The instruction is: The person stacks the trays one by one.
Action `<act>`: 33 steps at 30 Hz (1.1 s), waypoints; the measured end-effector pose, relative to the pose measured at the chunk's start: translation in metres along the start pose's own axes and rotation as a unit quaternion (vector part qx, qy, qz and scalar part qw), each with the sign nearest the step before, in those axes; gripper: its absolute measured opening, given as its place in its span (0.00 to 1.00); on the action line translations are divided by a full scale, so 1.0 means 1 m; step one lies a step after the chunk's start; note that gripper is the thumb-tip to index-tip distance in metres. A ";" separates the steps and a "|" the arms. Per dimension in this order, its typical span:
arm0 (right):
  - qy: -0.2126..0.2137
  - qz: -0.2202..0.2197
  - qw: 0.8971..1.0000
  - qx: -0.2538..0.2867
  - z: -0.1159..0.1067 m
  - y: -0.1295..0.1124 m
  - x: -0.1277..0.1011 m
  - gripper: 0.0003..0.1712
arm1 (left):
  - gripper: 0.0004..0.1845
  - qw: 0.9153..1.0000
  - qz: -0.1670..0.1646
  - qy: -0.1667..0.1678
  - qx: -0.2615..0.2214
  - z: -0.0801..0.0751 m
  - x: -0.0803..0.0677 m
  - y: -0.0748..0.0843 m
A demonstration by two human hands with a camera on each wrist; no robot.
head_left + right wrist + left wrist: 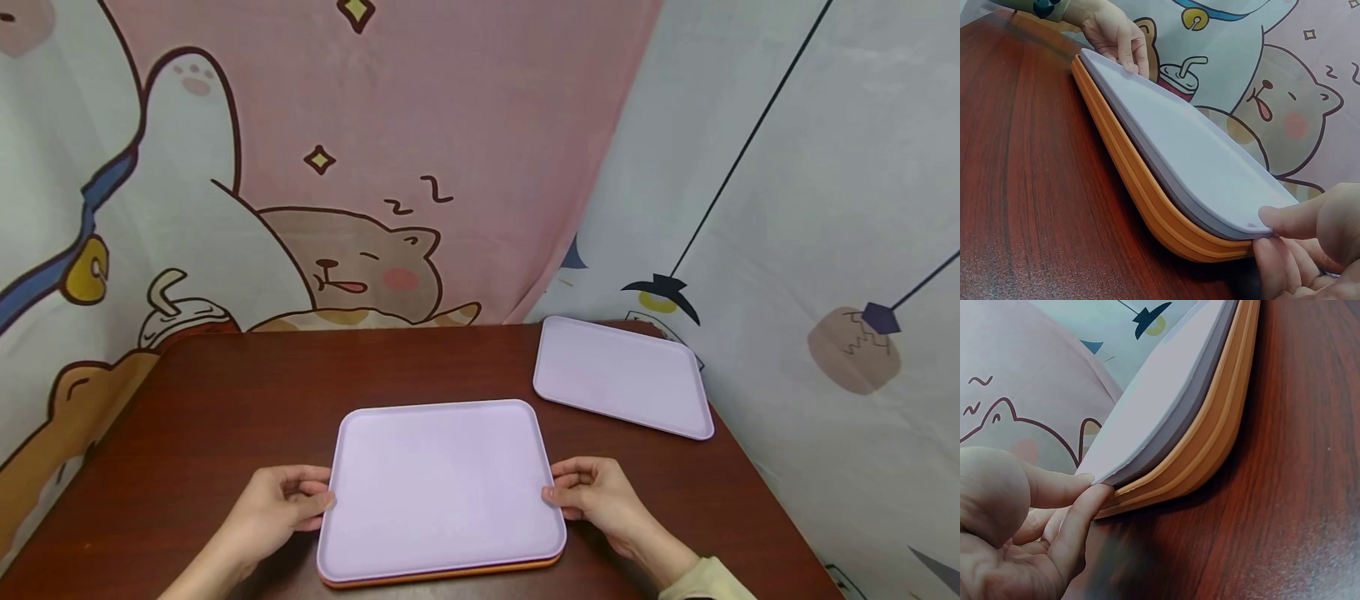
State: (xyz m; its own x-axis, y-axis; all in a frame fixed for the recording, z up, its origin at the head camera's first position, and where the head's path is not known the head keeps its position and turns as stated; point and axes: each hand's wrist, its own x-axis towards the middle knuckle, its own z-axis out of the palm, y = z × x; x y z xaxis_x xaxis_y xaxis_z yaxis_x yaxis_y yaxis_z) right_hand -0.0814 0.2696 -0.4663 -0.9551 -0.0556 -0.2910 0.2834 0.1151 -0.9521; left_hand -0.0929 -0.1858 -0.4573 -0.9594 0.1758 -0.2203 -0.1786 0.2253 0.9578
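A pale lilac tray (442, 483) lies on top of orange trays (1141, 194), near the front of the table. In the left wrist view, the thumb and fingers of my left hand (277, 508) pinch the lilac tray's left edge, with the orange rims (1210, 437) just below. Opposite, my right hand (600, 500) pinches the right edge, thumb on the upper rim and fingers underneath, as the right wrist view shows. Both wrist views show a narrow dark gap between the lilac tray and the orange rims.
Another lilac tray (622, 375) lies at an angle at the back right, by the table's right edge. The dark reddish-brown wooden table (247, 400) meets a cartoon-printed cloth (465, 125) behind it and along its sides.
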 end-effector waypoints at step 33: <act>-0.026 -0.005 1.000 0.015 -0.011 -0.001 -0.005 0.22 | 0.23 0.999 0.002 -0.004 0.032 -0.012 0.007 0.007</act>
State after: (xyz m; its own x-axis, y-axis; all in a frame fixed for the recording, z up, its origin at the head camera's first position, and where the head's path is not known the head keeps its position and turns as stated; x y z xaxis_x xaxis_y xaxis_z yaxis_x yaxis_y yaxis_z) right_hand -0.0776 0.2808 -0.4628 -0.9526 -0.1076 -0.2844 0.2764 0.0837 -0.9574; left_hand -0.1031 -0.1943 -0.4495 -0.9582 0.1854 -0.2180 -0.1599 0.2847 0.9452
